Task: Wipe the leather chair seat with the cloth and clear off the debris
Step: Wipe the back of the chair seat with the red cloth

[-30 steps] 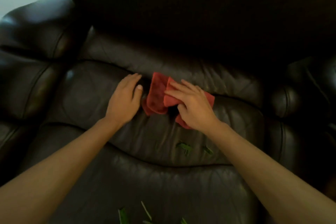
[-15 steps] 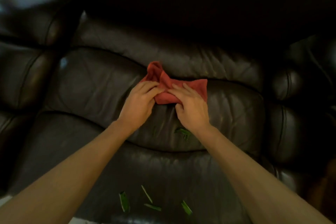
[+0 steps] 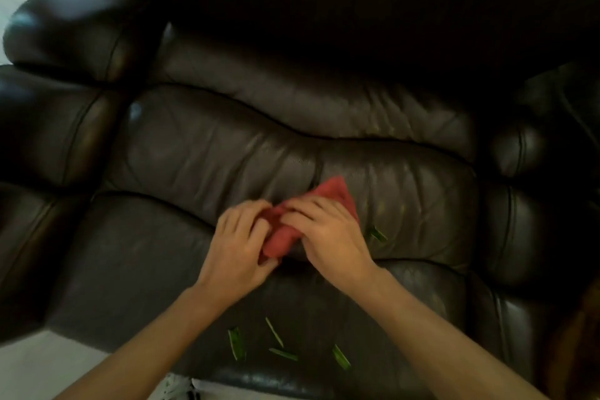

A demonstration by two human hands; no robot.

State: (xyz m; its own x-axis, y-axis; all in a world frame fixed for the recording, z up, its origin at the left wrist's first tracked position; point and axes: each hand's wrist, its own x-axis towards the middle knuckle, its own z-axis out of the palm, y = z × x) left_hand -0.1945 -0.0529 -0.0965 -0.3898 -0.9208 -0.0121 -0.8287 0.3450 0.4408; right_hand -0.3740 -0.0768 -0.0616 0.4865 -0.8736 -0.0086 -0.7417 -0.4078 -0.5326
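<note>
A dark brown leather chair seat (image 3: pixel 201 159) fills the view. A red cloth (image 3: pixel 334 193) lies bunched on the middle cushion. My left hand (image 3: pixel 240 247) grips its near left end with curled fingers. My right hand (image 3: pixel 328 234) presses on and holds its right part. One green leaf scrap (image 3: pixel 378 233) lies just right of my right hand. Several more green scraps (image 3: pixel 274 333) are scattered on the front cushion between my forearms.
A padded leather armrest (image 3: pixel 55 127) rises on the left and another armrest (image 3: pixel 519 153) on the right. The dark backrest (image 3: pixel 324 10) stands behind. Pale floor (image 3: pixel 48 364) shows at the lower left past the seat's front edge.
Both hands pulled the cloth toward me across the middle cushion and bunched it tighter. The scraps that lay near my right wrist are now covered, with one showing to the right.
</note>
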